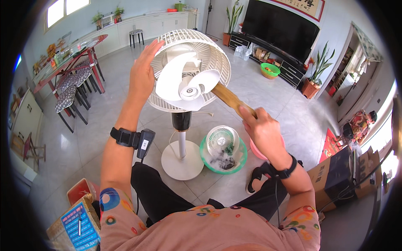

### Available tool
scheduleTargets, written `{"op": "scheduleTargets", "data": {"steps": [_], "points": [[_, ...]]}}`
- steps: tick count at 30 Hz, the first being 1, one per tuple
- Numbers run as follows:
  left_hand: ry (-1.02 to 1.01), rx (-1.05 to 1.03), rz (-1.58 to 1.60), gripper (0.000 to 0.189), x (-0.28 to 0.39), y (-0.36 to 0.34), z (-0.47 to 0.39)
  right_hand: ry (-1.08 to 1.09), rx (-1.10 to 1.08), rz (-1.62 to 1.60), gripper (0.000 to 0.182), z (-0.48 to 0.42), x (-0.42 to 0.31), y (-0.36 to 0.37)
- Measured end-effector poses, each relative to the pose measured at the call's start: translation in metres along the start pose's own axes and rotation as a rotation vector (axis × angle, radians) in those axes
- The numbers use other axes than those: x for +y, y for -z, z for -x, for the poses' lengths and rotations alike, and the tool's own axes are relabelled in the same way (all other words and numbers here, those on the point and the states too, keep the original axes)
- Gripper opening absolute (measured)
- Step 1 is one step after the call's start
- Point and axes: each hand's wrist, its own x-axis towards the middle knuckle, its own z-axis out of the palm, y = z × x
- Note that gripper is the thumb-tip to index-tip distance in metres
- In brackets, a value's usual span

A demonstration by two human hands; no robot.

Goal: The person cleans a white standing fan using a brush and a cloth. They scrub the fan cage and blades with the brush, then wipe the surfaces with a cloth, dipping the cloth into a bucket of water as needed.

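Note:
A white pedestal fan stands before me with its front guard off and its white blades point(188, 89) bare. My left hand point(143, 73) holds the left rim of the rear wire guard point(221, 53), fingers stretched along its outside. In my right hand point(262, 130) is a long brownish-yellow brush or stick, seemingly wooden point(230, 98). Its far end reaches in at the guard's right side and is hidden behind a blade. Right of the round fan base point(182, 169), a green basin point(205, 161) holds sudsy water, a round white grille point(220, 136) and a dark green scrubber or cloth point(229, 149).
A pink basin point(256, 149) stands partly behind my right forearm. Cardboard boxes point(323, 172) are at right. A red bin point(80, 189) and a box with a blue printed sheet point(80, 229) and a screwdriver-like tool point(79, 226) sit at lower left. The fan's cord point(204, 113) lies on the floor.

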Motion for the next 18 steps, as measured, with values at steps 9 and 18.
{"op": "scheduleTargets", "data": {"steps": [9,18], "points": [[-0.031,0.006,0.014,0.07,0.001,-0.004,-0.004,-0.031,-0.037,0.214,0.032,-0.04,-0.008,-0.038],[0.028,0.019,0.029,0.07,-0.003,-0.004,-0.002,-0.035,-0.052,0.11,0.037,-0.023,-0.008,0.003]]}}
